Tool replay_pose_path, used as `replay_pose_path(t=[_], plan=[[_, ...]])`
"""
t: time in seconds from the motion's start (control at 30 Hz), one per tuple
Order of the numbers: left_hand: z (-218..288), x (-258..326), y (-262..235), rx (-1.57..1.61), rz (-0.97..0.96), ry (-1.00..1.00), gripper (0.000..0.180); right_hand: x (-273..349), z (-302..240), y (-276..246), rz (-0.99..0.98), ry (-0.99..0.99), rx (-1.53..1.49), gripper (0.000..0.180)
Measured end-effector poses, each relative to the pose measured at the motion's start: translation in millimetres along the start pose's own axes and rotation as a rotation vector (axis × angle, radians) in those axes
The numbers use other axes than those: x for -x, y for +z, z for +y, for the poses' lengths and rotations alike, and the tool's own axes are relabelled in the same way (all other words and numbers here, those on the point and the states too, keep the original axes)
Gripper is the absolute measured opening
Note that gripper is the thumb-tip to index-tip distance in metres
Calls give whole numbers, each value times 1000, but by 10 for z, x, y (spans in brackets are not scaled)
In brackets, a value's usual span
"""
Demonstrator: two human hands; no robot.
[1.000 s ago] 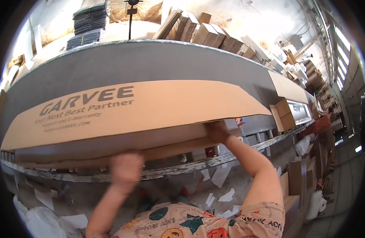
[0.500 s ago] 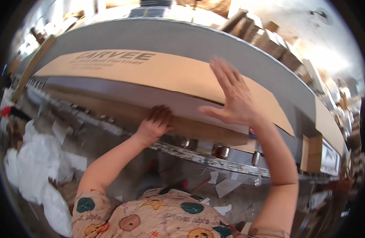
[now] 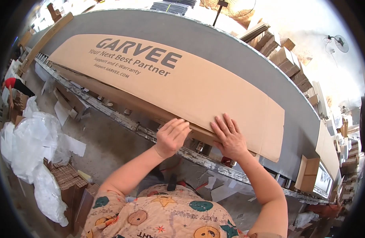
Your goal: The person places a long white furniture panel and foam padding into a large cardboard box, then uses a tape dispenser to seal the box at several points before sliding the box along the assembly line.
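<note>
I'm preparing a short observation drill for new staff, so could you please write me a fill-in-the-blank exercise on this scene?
1. The long box under the right hand is made of ____.
2. The left hand is by the edge of that box nearest the person's own ____, not by its far edge.
3. The heap of pale crumpled plastic lies toward the person's ____ side.
4. The person bending at the far left wears a top coloured ____.

Missing words: cardboard; body; left; red.

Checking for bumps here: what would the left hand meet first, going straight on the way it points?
The left hand points up and to the right, so it would likely meet the box first, at its near edge. Depth is unclear; they may already touch.
</note>
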State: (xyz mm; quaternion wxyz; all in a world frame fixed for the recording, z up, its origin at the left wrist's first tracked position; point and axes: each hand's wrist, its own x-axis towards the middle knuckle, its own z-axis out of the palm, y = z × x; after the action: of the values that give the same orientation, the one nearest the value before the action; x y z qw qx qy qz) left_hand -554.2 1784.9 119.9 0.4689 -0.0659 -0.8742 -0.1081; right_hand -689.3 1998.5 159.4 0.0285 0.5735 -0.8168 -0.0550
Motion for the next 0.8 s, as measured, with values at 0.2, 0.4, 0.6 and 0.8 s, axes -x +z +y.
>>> replay_pose_path(t=[0.2, 0.4, 0.6, 0.8], plan=[[-237, -185, 220, 20, -446, 168, 68, -129, -36, -49, 34, -11, -265, 64], [-135, -165, 324, 48, -335, 108, 56, -1366, 994, 470, 390, 409, -301, 46], [-187, -113, 231, 43, -348, 2, 53, -2243, 1162, 153, 85, 754, -375, 50], [-304, -228, 265, 79, -360, 175, 51, -2268, 1157, 351, 56, 750, -136, 31]])
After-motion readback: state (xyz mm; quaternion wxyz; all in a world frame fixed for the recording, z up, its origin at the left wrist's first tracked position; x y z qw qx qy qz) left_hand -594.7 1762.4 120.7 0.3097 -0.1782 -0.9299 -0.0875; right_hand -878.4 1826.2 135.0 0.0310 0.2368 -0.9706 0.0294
